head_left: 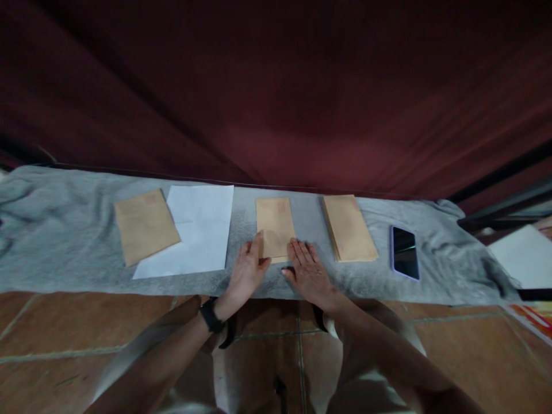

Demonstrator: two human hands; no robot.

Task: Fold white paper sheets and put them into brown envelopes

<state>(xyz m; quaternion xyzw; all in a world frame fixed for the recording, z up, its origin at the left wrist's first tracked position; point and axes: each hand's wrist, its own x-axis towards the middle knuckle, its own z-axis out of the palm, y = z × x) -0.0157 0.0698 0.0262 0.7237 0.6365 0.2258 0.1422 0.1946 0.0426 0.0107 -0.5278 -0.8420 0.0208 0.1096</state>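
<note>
A small brown paper envelope point(276, 221) lies on the grey cloth in front of me, with faint red print near its upper right corner. My left hand point(249, 264) rests at its lower left edge, fingers stretched out and the index fingertip on the paper. At the lower right corner, my right hand point(308, 270) lies flat with its fingertips touching the envelope. Neither hand grips anything. To the right is a stack of similar brown envelopes point(350, 229).
White paper sheets point(200, 230) lie to the left, partly under another brown envelope point(146, 226). A phone point(405, 253) sits right of the stack. The grey cloth point(64, 230) covers a narrow surface before a dark red curtain point(276, 103). Below is a tiled floor point(64, 322).
</note>
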